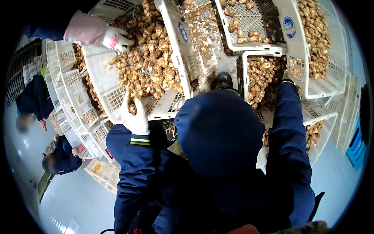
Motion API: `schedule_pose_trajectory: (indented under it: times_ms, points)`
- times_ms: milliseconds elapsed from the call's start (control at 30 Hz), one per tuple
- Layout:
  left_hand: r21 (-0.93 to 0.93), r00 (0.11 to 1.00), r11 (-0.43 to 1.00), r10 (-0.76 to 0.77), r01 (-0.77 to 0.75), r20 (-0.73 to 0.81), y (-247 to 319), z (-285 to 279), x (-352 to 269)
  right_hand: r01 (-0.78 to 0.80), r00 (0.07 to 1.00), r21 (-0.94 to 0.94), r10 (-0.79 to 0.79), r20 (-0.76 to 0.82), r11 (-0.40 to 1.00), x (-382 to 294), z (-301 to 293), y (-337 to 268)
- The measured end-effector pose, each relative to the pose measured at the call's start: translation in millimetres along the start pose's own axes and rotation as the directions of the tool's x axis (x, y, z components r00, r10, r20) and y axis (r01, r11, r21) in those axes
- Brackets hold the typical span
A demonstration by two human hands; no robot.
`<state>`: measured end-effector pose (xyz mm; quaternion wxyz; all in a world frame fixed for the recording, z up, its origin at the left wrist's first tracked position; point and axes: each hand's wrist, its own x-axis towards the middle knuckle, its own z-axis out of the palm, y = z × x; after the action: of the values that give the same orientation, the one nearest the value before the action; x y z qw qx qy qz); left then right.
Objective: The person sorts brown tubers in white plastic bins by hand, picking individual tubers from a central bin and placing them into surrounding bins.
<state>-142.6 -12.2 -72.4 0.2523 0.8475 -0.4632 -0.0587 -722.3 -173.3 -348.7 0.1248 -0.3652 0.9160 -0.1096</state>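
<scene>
My left hand [136,118], in a white glove, is at the near edge of a white plastic crate [99,70]. A small brown knobbly produce piece [132,109] lies between its thumb and fingers. More such produce [157,64], tubers or mushrooms, is spread across the crate's lattice floor. Most of my right hand [285,75] is hidden; only a pale bit shows past the cuff. It is at the right side of a crate [246,76] with darker brown produce [261,79], beside a tilted crate [306,58]. Whether it grips anything cannot be seen.
Another person's white-gloved hand [117,39] reaches into the left crate from the far side. Ahead, a crate [233,48] holds scattered pieces. Debris covers the floor [204,35]. Stacked crates [79,99] stand left, with two people [35,96] beyond. My knee [219,131] rises between my arms.
</scene>
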Motion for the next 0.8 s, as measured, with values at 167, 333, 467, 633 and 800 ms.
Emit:
schedule_pose_trajectory:
  times_ms: [167, 333, 467, 633, 800]
  points:
    - [-0.054, 0.999, 0.997, -0.05, 0.051, 0.02, 0.5, 1.7, 0.3, 0.006, 0.998, -0.061, -0.002, 0.062, 0.998, 18.7, 15.6, 17.2]
    - [-0.132, 0.991, 0.982, -0.13, 0.133, 0.03, 4.4, 3.9, 0.5, 0.03, 0.994, -0.092, -0.02, 0.107, 0.995, 32.8, 21.7, 26.9]
    - [-0.137, 0.985, 0.976, -0.168, 0.17, 0.026, 2.3, 6.1, 0.7, 0.057, 0.99, -0.107, -0.042, 0.138, 0.993, 38.1, 21.4, 33.0]
    - [-0.111, 0.996, 0.99, -0.089, 0.089, 0.0, 2.7, 6.9, 1.8, 0.108, 0.979, -0.087, -0.091, 0.181, 0.99, 31.9, 19.2, 38.0]
    - [-0.022, 1.0, 1.0, -0.01, 0.01, -0.008, -0.5, 2.4, 1.4, 0.122, 0.973, -0.052, -0.109, 0.203, 0.991, 15.8, 9.6, 57.2]
